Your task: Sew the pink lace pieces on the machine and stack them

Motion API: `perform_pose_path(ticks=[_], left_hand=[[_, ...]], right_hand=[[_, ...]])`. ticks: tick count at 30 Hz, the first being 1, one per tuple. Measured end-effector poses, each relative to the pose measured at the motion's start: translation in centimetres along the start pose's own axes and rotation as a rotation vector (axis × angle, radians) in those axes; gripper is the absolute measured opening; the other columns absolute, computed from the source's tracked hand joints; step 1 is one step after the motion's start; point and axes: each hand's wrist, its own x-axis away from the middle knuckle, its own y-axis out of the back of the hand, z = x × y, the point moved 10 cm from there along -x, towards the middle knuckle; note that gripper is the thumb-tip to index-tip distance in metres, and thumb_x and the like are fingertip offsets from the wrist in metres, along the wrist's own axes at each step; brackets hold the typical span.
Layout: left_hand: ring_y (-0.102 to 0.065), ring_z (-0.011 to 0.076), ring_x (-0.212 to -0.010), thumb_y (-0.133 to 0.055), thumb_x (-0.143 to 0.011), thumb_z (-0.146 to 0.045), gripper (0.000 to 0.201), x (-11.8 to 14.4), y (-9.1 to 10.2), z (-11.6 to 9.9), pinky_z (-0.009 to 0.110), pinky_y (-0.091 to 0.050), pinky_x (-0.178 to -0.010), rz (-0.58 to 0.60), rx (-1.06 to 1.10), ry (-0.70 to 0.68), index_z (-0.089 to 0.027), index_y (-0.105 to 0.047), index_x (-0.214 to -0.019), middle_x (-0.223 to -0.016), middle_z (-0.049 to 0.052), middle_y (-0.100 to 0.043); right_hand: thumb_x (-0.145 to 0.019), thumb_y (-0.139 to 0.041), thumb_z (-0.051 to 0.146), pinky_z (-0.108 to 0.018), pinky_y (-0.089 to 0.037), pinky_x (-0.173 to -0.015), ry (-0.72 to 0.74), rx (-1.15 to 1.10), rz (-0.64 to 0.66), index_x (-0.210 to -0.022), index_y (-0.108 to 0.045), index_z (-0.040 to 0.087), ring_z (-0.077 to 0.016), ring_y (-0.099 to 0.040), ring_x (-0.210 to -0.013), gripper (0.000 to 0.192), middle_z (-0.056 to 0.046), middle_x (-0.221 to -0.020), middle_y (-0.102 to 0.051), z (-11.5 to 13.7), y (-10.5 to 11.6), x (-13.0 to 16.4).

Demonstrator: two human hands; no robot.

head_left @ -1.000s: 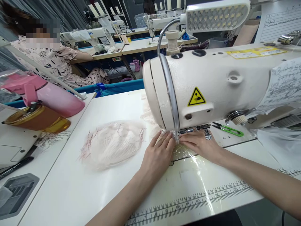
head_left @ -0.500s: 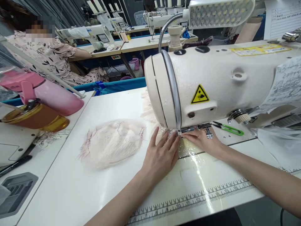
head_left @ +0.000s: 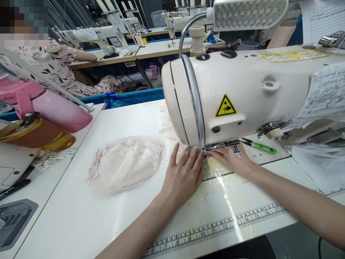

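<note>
In the head view, the left hand point(head_left: 182, 177) and right hand point(head_left: 231, 160) lie flat, fingers spread, pressing a lace strip point(head_left: 201, 154) under the sewing machine point(head_left: 242, 93) presser foot on the bench point(head_left: 81, 216); seaming looks underway, with the pale lace cup point(head_left: 125, 163) alongside untouched.

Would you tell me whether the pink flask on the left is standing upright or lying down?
Lying down: the pink flask rests on its side atop an amber container.
</note>
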Motion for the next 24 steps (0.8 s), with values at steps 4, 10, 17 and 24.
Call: perform_pose_path(ticks=[4, 10, 17, 24], left_hand=[[-0.06, 0.0236, -0.109, -0.045, -0.094, -0.023, 0.032, 0.0, 0.3, -0.5, 0.047, -0.035, -0.107, -0.038, -0.033, -0.057, -0.014, -0.061, -0.12, -0.122, 0.008, -0.065], [-0.061, 0.0238, -0.11, -0.044, -0.094, -0.02, 0.031, 0.2, 0.0, -1.1, 0.036, -0.05, -0.095, -0.025, -0.004, -0.138, -0.008, -0.062, -0.116, -0.121, 0.013, -0.065], [-0.059, 0.0256, -0.114, -0.047, -0.093, -0.026, 0.038, 0.1, -0.6, 0.2, 0.039, -0.048, -0.098, 0.004, 0.093, -0.032, -0.007, -0.056, -0.125, -0.125, 0.012, -0.063], [-0.058, 0.0254, -0.115, -0.046, -0.093, -0.027, 0.038, 0.1, -0.7, 0.4, 0.04, -0.046, -0.1, 0.021, 0.094, -0.022, -0.009, -0.057, -0.125, -0.125, 0.01, -0.063]], right_hand=[[-0.096, -0.041, 0.029, -0.036, -0.043, -0.075, 0.045, 0.135, 0.038, -0.108, -0.069, 0.031, -0.0189, -0.064, -0.087, 0.03, 0.0, -0.105, -0.071, 0.5, 0.0, 0.7], [-0.096, -0.042, 0.03, -0.034, -0.043, -0.073, 0.076, 0.187, 0.059, -0.108, -0.068, 0.028, -0.0178, -0.064, -0.083, 0.029, 0.0, -0.104, -0.072, 1.0, -0.3, 1.3], [-0.095, -0.044, 0.036, -0.04, -0.046, -0.09, 0.078, 0.099, 0.035, -0.109, -0.067, 0.026, -0.0197, -0.064, -0.095, 0.029, -0.001, -0.106, -0.071, 0.9, -0.9, 1.3], [-0.096, -0.043, 0.037, -0.037, -0.051, -0.079, 0.027, 0.031, 0.04, -0.107, -0.068, 0.028, -0.0198, -0.066, -0.091, 0.029, 0.001, -0.099, -0.073, 0.7, -0.3, 1.1]])
